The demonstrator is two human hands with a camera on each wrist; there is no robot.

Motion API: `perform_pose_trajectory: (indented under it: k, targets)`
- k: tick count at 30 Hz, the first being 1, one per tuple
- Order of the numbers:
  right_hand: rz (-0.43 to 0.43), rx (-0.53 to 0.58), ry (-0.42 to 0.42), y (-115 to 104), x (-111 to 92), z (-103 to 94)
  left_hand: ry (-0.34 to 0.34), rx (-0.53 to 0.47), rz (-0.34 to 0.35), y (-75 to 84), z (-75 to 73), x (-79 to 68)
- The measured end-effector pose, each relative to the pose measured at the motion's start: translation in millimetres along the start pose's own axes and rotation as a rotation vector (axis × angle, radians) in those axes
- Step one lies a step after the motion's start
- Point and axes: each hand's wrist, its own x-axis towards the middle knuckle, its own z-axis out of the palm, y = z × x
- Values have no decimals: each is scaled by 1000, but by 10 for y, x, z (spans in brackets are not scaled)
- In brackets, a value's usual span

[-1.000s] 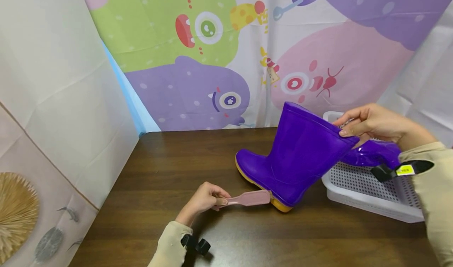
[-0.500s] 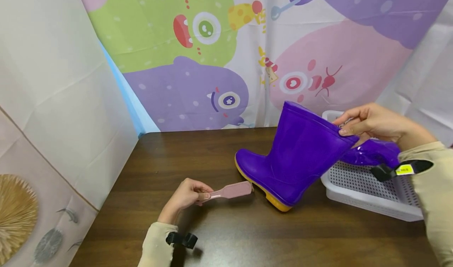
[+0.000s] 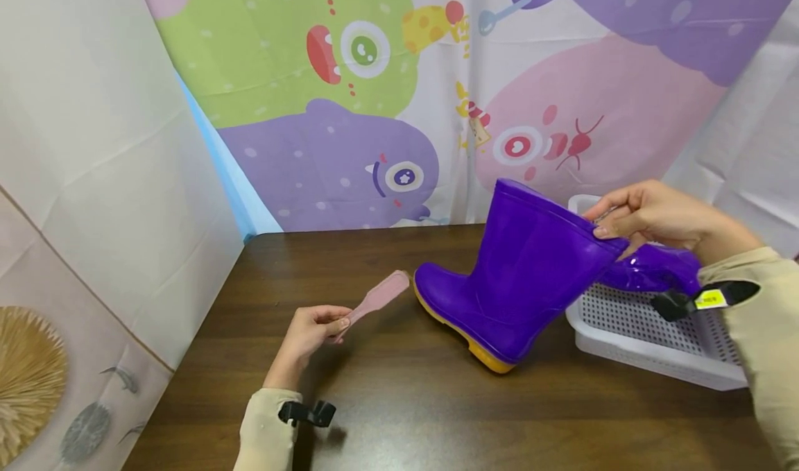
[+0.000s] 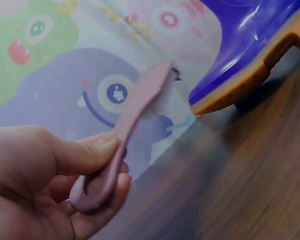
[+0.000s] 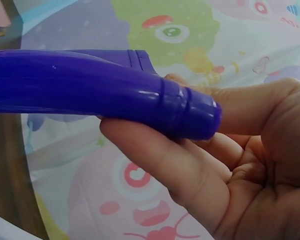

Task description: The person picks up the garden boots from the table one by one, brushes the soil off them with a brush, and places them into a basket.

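My left hand (image 3: 315, 329) pinches the handle of a pink brush (image 3: 383, 292), thumb on top, as the left wrist view shows. Bristles on the brush's far side are mostly hidden. Its head points up and right, close by the toe of a purple rain boot (image 3: 518, 270) with a yellow sole. In the left wrist view a small gap separates brush (image 4: 149, 85) and boot toe (image 4: 210, 95). My right hand (image 3: 664, 218) grips the boot's top rim between thumb and fingers. The boot leans back, its heel low at the table and its toe raised.
A white perforated basket (image 3: 655, 367) stands to the right on the brown wooden table (image 3: 399, 415). Another glossy purple boot (image 3: 652, 268) lies in it, partly behind my right hand. A cartoon-printed curtain (image 3: 349, 166) hangs along the table's back edge.
My left hand has moved left and slightly up, taking the brush from the boot's heel along the sole to the toe. The brush now tilts upward. The boot and right hand have barely shifted.
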Motion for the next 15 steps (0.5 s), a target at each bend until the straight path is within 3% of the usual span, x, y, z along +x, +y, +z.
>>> perform_pose_trajectory:
  k: [7,15]
  targets:
    - [80,-94,138,-99,91,138,168,-202,2,-26,-54,58]
    - [173,66,112,-253,297,287,290,-379,45,63,-67,101]
